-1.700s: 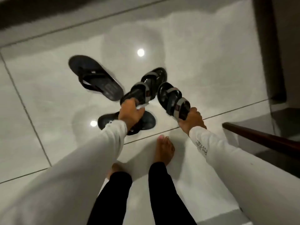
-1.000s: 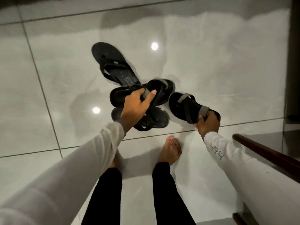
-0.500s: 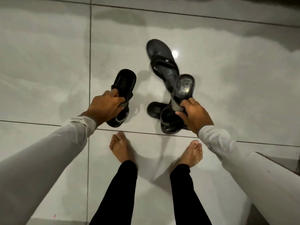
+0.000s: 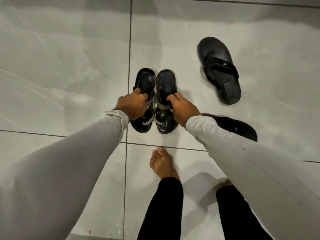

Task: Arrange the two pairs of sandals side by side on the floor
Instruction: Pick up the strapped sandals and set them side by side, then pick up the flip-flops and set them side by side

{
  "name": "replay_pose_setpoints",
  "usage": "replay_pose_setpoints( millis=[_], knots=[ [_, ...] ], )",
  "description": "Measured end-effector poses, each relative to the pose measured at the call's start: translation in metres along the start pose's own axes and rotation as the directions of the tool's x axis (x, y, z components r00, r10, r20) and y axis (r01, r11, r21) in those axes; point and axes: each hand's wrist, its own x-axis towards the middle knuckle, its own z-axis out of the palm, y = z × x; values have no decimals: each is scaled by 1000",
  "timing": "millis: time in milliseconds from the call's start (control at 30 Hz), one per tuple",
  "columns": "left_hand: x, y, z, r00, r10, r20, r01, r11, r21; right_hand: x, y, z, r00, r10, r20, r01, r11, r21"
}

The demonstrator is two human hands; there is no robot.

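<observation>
Two glossy black sandals with grey straps lie side by side on the pale tiled floor, parallel and almost touching. My left hand [image 4: 133, 105] grips the left strapped sandal [image 4: 145, 80] at its straps. My right hand [image 4: 183, 110] holds the straps of the right strapped sandal [image 4: 166, 82]. A matte black flip-flop [image 4: 219, 70] lies apart at the upper right, angled. Its mate [image 4: 237, 127] lies to the right of my right hand, partly hidden under my right sleeve.
Dark grout lines [image 4: 129, 58] cross the glossy floor beside the strapped pair. My bare left foot [image 4: 162, 163] stands just below the sandals; the right foot [image 4: 223, 186] is mostly hidden by my arm.
Both hands have brought the strapped sandals together and set them flat, side by side. The view has shifted, so the flip-flops now sit to the right.
</observation>
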Motion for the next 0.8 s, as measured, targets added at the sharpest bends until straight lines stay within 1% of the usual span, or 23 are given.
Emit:
replay_pose_setpoints(
  millis=[67,133,200,233,267,333,367,400,433,467,567,667,733,800],
  knots=[
    [-5,3,1,999,-16,-44,14,999,-46,-10,8,-4,999,44,-29,-43,998,41],
    [-13,11,4,995,-9,-94,1,996,-86,-25,27,-8,994,113,-14,-111,992,67],
    [-19,25,6,992,2,-127,-16,994,-109,-46,54,-11,967,249,47,-252,963,93],
    [-19,36,6,990,4,-140,-22,992,-121,-57,68,-10,938,342,58,-347,929,128],
    [-18,46,6,989,3,-148,-24,990,-138,-68,79,-7,894,446,49,-446,874,194],
    [-7,75,1,988,-25,-151,-5,981,-196,-90,103,1,768,641,7,-600,715,358],
    [0,90,-3,987,-53,-149,18,974,-226,-98,114,6,709,705,-2,-644,649,405],
    [10,107,-7,986,-78,-145,40,968,-247,-104,124,10,670,743,-1,-676,610,414],
    [21,124,-12,987,-83,-137,46,967,-252,-109,133,13,658,753,3,-693,604,393],
    [34,143,-15,990,-70,-119,40,969,-242,-114,143,16,677,736,4,-689,632,355],
    [76,197,-23,998,-40,-52,30,983,-179,-126,169,24,785,619,27,-608,761,227],
    [113,235,-24,996,-93,5,93,990,-103,-131,193,31,855,510,90,-514,857,27],
    [131,253,-16,991,-125,55,129,989,-69,-135,210,34,896,429,112,-415,901,-126],
    [139,261,-7,986,-151,67,155,987,-52,-134,224,35,918,369,149,-330,915,-231]
  ],
)
